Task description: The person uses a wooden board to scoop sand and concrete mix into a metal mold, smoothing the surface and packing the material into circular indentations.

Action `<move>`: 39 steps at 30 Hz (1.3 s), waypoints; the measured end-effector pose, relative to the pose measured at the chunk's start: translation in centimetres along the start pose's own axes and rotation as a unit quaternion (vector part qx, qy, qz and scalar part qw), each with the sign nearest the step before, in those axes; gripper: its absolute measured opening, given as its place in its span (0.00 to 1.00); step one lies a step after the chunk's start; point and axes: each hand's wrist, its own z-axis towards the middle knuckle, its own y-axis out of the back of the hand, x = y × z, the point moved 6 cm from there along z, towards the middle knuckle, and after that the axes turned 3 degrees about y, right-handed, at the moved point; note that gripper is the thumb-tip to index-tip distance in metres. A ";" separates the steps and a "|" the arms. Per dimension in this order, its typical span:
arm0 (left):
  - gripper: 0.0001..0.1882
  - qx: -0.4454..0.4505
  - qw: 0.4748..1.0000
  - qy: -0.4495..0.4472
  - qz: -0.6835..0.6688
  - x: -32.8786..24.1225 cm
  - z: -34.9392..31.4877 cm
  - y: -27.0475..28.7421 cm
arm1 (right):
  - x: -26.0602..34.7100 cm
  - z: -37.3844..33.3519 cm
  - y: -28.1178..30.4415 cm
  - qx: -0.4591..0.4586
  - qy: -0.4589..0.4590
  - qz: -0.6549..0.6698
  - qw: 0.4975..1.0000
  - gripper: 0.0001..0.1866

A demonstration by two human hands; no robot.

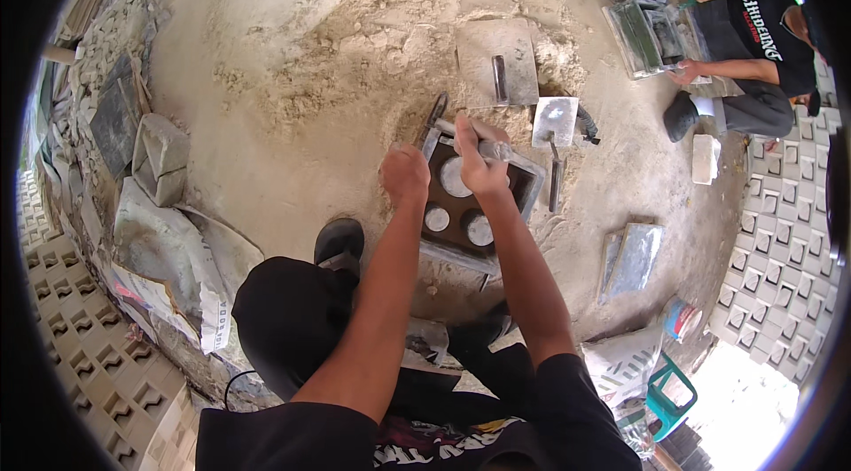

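Observation:
A square metal mould [529, 196] sits on the sandy ground in front of me, with a dark bed inside and several pale round discs; one large disc [456, 177] lies partly behind my right hand. My left hand [405, 174] is closed in a fist at the mould's left edge; what it grips, if anything, is hidden. Over the mould's far right part, my right hand [479, 168] is closed around a grey block-like tool [495, 150], thumb stretched forward. A dark narrow bar [434, 115] points away from the mould's far left corner.
Beyond the mould lie a flat board with a handle [496, 59] and a square plate float [556, 121]. Grey slabs [631, 260] lie at right. A co-worker [753, 28] sits at far right with another mould [651, 37]. Rubble and a torn sack [168, 249] are at left.

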 end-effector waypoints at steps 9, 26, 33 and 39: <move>0.27 0.039 0.999 0.002 0.010 -0.7 -0.5 0.5 | 0.5 0.3 0.8 -0.005 -0.061 0.012 0.998 0.22; 0.29 0.044 0.999 0.018 -0.004 -0.3 -0.4 0.2 | -0.4 -0.6 2.1 0.088 -0.088 0.141 0.982 0.15; 0.27 0.046 0.999 0.027 0.003 -0.1 -0.3 0.2 | 1.7 0.3 0.3 0.174 -0.063 0.117 0.976 0.14; 0.29 0.042 0.999 -0.002 -0.025 -0.4 -0.5 0.7 | 0.7 0.6 0.2 0.185 -0.013 0.159 0.970 0.18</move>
